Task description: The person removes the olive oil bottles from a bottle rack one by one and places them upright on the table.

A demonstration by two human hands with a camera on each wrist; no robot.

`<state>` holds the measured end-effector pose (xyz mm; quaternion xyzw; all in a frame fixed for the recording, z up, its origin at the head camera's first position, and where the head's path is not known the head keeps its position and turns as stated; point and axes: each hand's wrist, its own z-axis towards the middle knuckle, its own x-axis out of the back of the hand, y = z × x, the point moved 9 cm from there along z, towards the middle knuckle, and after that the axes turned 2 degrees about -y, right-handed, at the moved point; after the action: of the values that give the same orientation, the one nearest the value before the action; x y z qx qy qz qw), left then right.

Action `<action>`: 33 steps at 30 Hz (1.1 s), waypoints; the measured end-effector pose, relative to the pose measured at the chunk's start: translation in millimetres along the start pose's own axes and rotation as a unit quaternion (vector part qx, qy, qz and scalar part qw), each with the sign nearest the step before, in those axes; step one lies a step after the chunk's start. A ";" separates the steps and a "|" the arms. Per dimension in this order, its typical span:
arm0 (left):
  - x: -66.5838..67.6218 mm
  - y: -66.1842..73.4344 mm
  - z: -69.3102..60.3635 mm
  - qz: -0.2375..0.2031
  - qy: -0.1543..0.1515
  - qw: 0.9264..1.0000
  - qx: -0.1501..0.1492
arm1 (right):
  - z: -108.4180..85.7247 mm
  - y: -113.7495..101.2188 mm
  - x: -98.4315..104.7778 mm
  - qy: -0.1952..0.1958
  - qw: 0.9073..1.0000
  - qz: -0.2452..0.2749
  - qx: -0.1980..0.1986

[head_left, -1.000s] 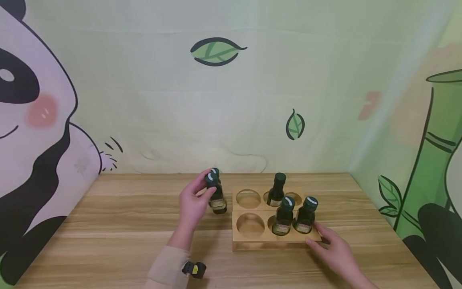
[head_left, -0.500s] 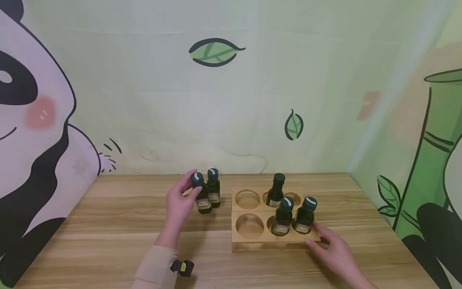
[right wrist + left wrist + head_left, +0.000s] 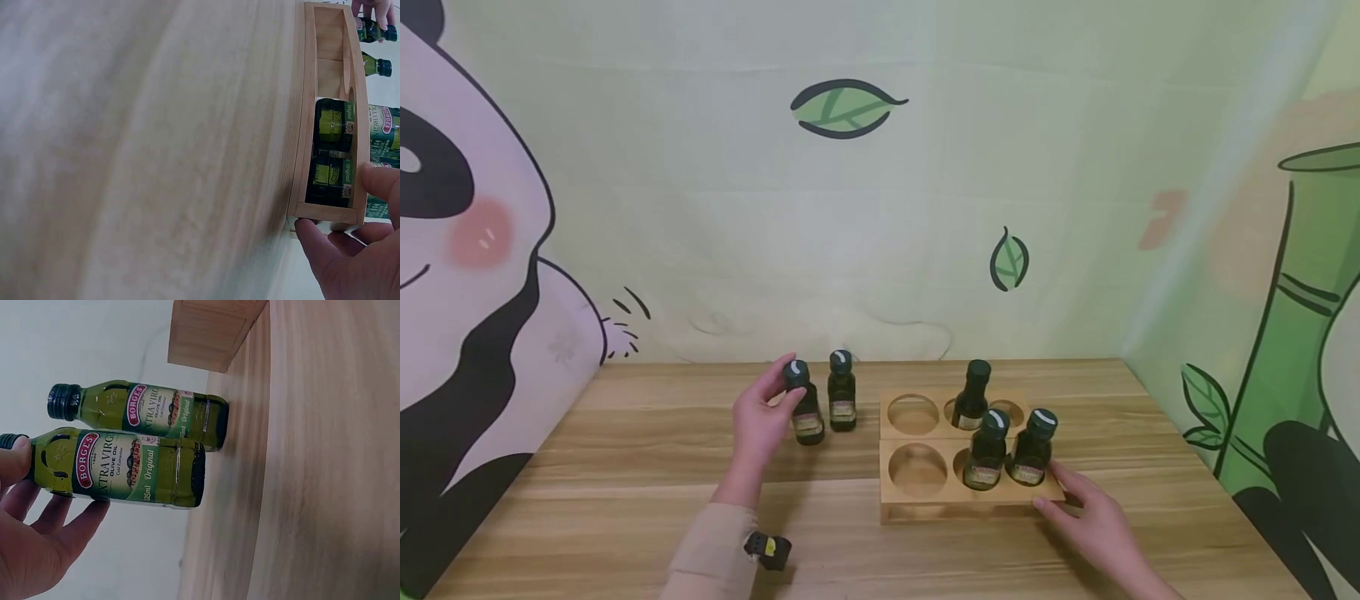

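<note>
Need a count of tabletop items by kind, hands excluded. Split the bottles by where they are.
Racked bottles: 3
Held bottle, in the left hand: 1
Free-standing bottle: 1
Wooden rack: 1
Total: 6 (5 bottles, 1 rack)

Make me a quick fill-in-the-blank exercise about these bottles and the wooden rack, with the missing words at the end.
1. The left hand holds a bottle labelled "extra virgin olive ____".
2. The right hand grips the wooden rack at its ____ end, from the person's side.
3. In the rack's front row, the ____ hole is empty.
4. In the head view, ____ bottles stand in the rack.

Missing words: oil; right; left; three.
</note>
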<state>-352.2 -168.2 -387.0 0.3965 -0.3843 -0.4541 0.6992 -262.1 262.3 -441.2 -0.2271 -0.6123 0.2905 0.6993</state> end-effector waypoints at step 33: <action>-8.3 -23.4 25.5 0.021 -0.039 0.999 0.031 | 0.8 1.9 -0.9 -0.002 1.000 0.000 -0.005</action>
<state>-385.3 -172.0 -399.7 0.3918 -0.4334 -0.4421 0.6806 -263.3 263.1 -443.0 -0.2299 -0.6153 0.2884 0.6967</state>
